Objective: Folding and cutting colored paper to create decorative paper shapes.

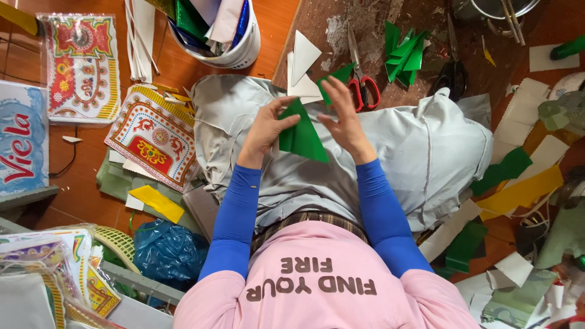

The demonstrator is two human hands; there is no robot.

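Over my lap, covered by grey cloth (426, 152), I hold a green paper triangle (303, 137) with its point facing down right. My left hand (266, 129) grips its left edge with thumb and fingers. My right hand (345, 119) touches the paper's upper right side, fingers spread. Beyond my hands lie white paper triangles (301, 67) and a small green scrap (336, 78) on a worn wooden board (341, 24).
Red-handled scissors (362, 79), folded green pieces (404, 56) and black scissors (452, 67) lie on the board. A white bucket (234, 45) of coloured sheets stands at top. Patterned red-and-yellow paper packs (155, 137) lie left. Yellow, green and white paper scraps (518, 189) litter the right floor.
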